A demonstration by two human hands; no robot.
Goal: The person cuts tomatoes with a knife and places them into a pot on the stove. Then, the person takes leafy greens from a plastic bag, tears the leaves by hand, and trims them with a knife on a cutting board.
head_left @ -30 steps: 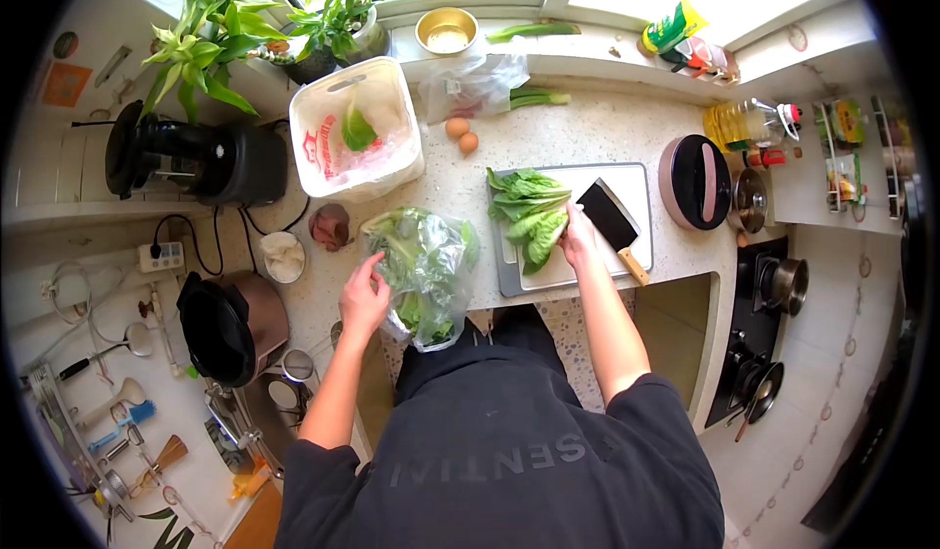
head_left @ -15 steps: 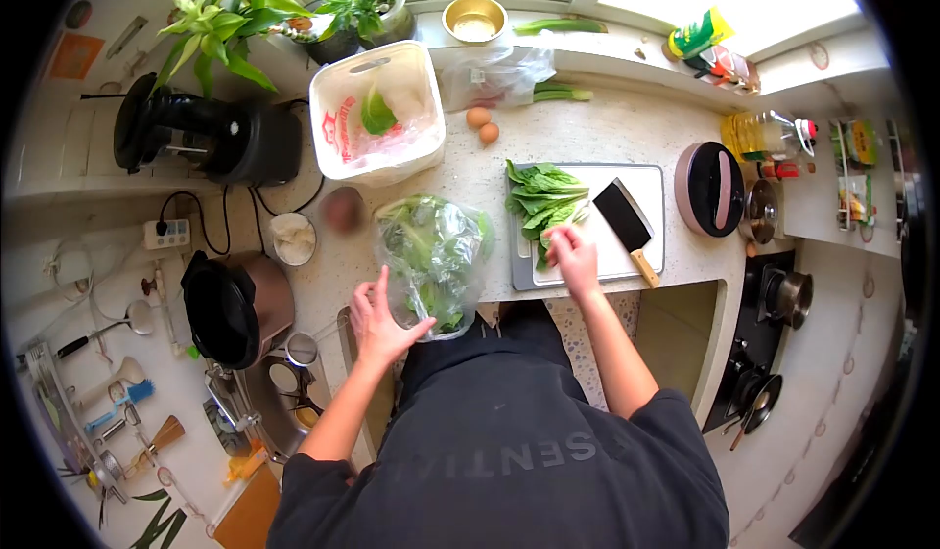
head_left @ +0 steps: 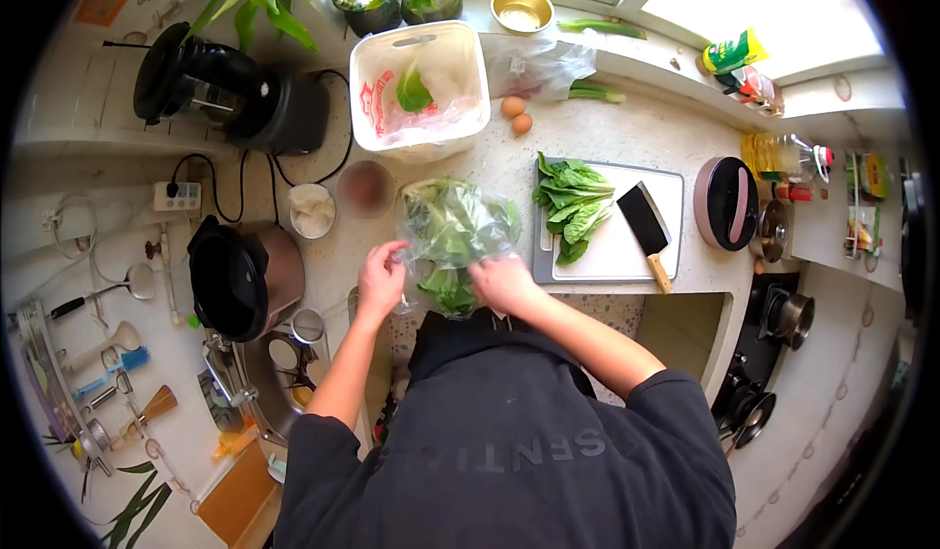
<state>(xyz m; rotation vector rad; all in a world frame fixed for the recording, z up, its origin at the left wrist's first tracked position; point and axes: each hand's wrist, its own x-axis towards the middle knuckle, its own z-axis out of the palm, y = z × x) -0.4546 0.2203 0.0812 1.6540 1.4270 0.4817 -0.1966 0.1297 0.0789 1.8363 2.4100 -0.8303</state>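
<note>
A clear plastic bag (head_left: 470, 218) full of leafy greens lies at the counter's front edge, its mouth toward me. My left hand (head_left: 382, 279) grips the bag's left edge with curled fingers. At the right side of the mouth, my right hand (head_left: 503, 285) has closed on the plastic, and its fingertips are partly hidden against the bag. Green leaves (head_left: 448, 290) show between my hands. On the white cutting board (head_left: 627, 260) to the right lie loose lettuce leaves (head_left: 576, 201) and a cleaver (head_left: 644, 221) with a wooden handle.
Behind the bag stands a white bin (head_left: 419, 138) with a leaf and plastic inside. Two eggs (head_left: 517, 115) sit near it. A white bowl (head_left: 312, 210), a blurred round container (head_left: 366, 190) and a dark pot (head_left: 245, 280) are on the left. A rice-cooker-like lid (head_left: 726, 203) lies right of the board.
My right hand has moved left from the lettuce on the board to the bag's mouth. My left hand has gone from spread beside the bag to gripping its edge. The view has shifted slightly.
</note>
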